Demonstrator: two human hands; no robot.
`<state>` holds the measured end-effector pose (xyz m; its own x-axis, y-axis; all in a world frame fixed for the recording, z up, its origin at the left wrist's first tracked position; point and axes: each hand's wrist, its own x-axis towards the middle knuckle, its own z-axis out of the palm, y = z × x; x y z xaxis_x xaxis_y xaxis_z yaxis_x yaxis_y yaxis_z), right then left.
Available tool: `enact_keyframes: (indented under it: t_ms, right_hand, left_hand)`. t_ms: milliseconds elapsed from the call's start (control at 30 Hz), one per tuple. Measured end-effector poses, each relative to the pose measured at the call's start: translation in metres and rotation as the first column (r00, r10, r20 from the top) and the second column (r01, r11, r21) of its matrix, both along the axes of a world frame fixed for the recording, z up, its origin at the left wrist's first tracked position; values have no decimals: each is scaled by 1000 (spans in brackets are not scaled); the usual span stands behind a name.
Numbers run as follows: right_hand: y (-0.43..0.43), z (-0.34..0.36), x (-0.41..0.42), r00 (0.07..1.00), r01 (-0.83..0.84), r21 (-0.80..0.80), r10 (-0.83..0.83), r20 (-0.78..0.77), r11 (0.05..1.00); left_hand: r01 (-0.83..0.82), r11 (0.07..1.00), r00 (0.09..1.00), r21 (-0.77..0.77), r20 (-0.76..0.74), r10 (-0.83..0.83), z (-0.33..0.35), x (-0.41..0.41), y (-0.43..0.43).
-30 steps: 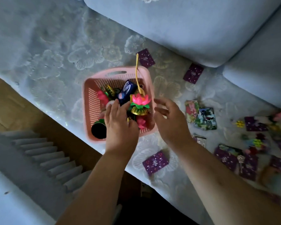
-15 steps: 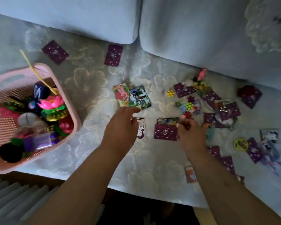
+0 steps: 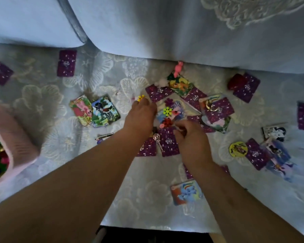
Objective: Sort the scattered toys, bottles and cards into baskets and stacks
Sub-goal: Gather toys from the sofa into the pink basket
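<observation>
- My left hand (image 3: 140, 116) has left the pink perforated plastic basket (image 3: 16, 137) and passed the two face-up picture cards (image 3: 95, 111). Its fingertips are now at the small yellow flower-shaped toy (image 3: 141, 98), but I cannot tell whether they pinch it yet.
- My right hand (image 3: 191, 135) has come across too. Its fingers are curled at the top edge of a purple-backed card (image 3: 168, 142), just below a small red flower toy (image 3: 166, 122). I cannot tell whether it holds anything.
- I judge the last drop into the basket is done and a new pick of small toys is starting.
- Compared with a second ago, the basket now sits at the far left edge of my view, well apart from both hands.
- The cards lie scattered and unstacked on the pale blue floral sofa cover (image 3: 42, 106).
</observation>
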<state>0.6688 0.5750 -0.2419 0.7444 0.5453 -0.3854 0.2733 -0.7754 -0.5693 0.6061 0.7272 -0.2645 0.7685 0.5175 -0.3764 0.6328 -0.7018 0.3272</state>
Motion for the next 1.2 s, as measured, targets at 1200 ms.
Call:
enact_keyframes:
  t_ms: [1200]
  right_hand:
    - [5, 7, 44, 878, -355, -265, 222, -425, 896]
  left_hand:
    - [-461, -18, 581, -887, -317, 749, 31, -19, 10]
